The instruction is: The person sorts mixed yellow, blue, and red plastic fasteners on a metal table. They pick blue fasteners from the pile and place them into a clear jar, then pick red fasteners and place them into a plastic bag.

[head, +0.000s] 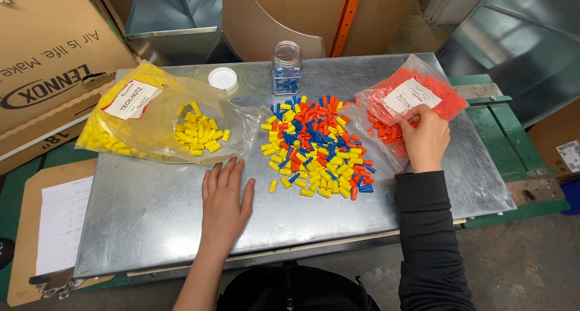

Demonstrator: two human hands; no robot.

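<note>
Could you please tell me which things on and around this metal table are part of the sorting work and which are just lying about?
In the work:
- mixed pile of yellow, red and blue plastic caps
- clear bag of red caps, at the right hand
- clear bag of yellow caps
- clear jar of blue caps
- white jar lid

Lying about:
- brown cardboard box
- clipboard with paper

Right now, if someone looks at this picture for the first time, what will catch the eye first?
First comes the bright pile of mixed yellow, blue and red caps in the middle of the metal table. On its left lies a clear bag of yellow caps, and on its right the right hand reaches into a bag of red caps. The left hand rests flat on the table.
</note>
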